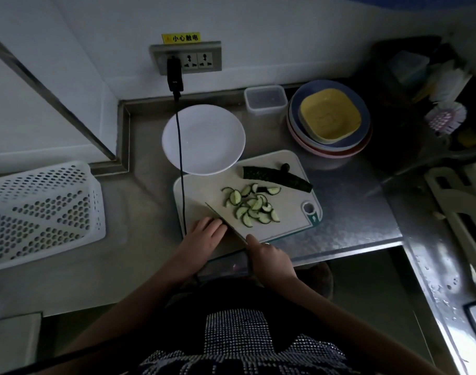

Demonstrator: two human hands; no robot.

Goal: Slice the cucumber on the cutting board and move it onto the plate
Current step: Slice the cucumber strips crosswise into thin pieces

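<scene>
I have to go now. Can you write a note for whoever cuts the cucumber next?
Right hand grips the knife, blade on the cutting board. Left hand rests fingers by the blade over a last cucumber bit, barely visible.
Done: slices piled mid-board.
Left: the uncut cucumber half at the far edge; move everything onto the white plate, which holds no cucumber yet.
</scene>
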